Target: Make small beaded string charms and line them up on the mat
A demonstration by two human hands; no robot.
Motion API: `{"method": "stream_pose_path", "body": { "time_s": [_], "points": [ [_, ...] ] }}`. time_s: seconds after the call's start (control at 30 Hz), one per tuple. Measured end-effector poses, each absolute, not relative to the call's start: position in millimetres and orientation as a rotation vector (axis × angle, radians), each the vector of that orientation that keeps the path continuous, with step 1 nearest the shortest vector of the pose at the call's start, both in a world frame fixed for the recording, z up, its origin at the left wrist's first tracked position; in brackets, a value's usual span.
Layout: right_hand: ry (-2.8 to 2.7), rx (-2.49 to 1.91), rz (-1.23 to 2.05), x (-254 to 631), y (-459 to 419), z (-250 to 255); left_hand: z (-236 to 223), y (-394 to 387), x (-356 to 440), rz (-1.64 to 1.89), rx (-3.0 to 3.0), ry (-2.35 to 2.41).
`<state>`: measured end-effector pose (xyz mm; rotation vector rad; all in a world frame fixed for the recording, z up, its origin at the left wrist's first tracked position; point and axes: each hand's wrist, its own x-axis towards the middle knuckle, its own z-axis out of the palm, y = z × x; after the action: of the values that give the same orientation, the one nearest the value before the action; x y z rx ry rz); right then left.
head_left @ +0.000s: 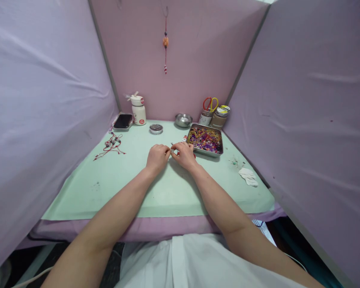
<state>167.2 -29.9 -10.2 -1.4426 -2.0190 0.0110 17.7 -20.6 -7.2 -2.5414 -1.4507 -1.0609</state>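
Observation:
My left hand (158,157) and my right hand (184,155) meet over the middle of the green mat, fingertips pinched close together. Something small and pale between the fingertips is too tiny to name. A thin metal tip (172,144) pokes up by my right fingers, and red bits show beside that hand, perhaps parts of a small red-handled tool. Just right of my right hand stands a metal tray (208,153) heaped with colourful beaded cords (204,139). Red cords with dark beads (111,145) lie to the left of my left hand.
Along the back are a phone (123,121) in a tray, a white bottle (139,110), a small round container (156,129), a steel bowl (183,120), scissors (210,105) in a jar and another jar (220,117). A crumpled white cloth (248,177) lies right. Fabric walls enclose the table.

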Motion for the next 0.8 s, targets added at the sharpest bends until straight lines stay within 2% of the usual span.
{"method": "stream_pose_path", "body": {
  "time_s": [0.6, 0.8],
  "points": [
    [-2.061, -1.454, -0.049, 165.1, -31.5, -9.6, -6.8, -21.6, 19.6, -1.089, -2.593, -1.601],
    [-2.046, -1.455, -0.031, 165.8, -30.9, -9.2, -8.9, -19.2, 19.3, -1.301, -2.623, -1.703]
  ]
}}
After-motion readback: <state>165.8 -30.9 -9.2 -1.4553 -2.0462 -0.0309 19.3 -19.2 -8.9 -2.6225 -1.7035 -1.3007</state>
